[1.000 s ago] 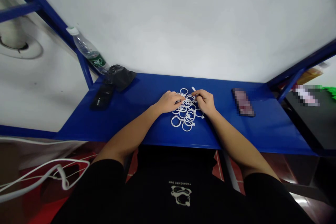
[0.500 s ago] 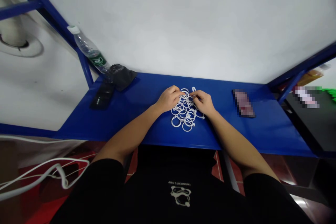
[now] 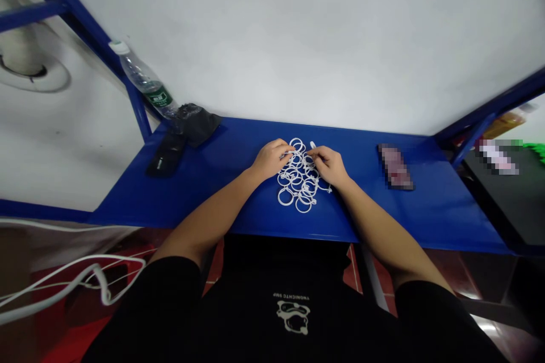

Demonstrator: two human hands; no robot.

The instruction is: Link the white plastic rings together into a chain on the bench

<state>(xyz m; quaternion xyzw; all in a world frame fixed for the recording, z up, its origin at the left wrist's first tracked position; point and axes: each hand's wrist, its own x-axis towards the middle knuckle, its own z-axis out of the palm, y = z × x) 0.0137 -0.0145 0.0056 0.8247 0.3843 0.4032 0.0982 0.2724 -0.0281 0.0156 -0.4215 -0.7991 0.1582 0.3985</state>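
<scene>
A cluster of white plastic curtain rings (image 3: 299,176) lies on the blue tabletop (image 3: 238,204), several overlapping, with small eyelets on their rims. At the cluster's left side, my left hand (image 3: 272,160) has its fingers curled and its fingertips closed at the rim of an upper ring (image 3: 297,139). Opposite it, my right hand (image 3: 330,165) pinches with thumb and index finger by a ring seen nearly edge-on (image 3: 313,145). The fingers partly cover both contacts.
To the left are a black phone-like object (image 3: 165,156), a crumpled black bag (image 3: 199,125) and a leaning plastic bottle (image 3: 147,82). A pixelated phone-shaped item (image 3: 395,167) lies to the right. Behind rises a white wall (image 3: 298,57), with blue frame posts either side.
My left hand has shifted slightly left, away from the right hand. The top ring has moved a little up and left. My right hand stays nearly in place.
</scene>
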